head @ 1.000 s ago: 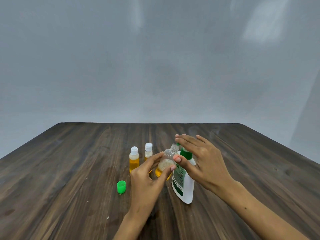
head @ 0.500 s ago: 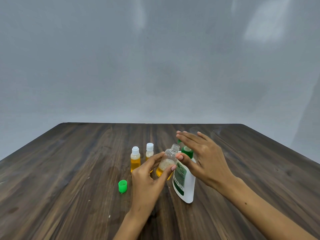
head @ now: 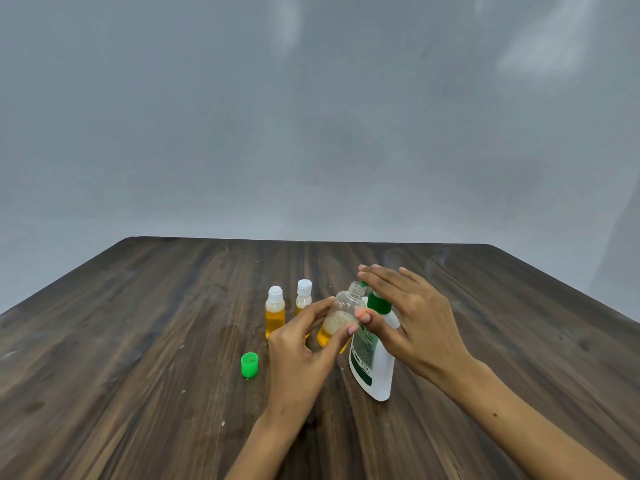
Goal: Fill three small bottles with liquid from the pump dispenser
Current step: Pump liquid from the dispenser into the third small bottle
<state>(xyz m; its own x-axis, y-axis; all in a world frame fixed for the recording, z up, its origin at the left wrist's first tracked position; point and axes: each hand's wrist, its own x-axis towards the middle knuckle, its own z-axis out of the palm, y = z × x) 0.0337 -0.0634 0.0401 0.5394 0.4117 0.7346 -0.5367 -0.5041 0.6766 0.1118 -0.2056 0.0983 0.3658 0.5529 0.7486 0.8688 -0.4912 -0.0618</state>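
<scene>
Pump dispenser [head: 375, 362] — right hand [head: 412, 317] flat on it, unmoved | left hand [head: 301, 348] still grips open bottle [head: 341, 318]

**Dark Table, Grey Wall**

A dark wood-grain table [head: 138, 341] fills the lower half of the view, its far edge straight and its far corners rounded — grain lines run away toward 12 o'clock. Behind it rises a plain grey wall [head: 242, 133]; soft pale patches of light sit at 12 and 1 o'clock.
</scene>
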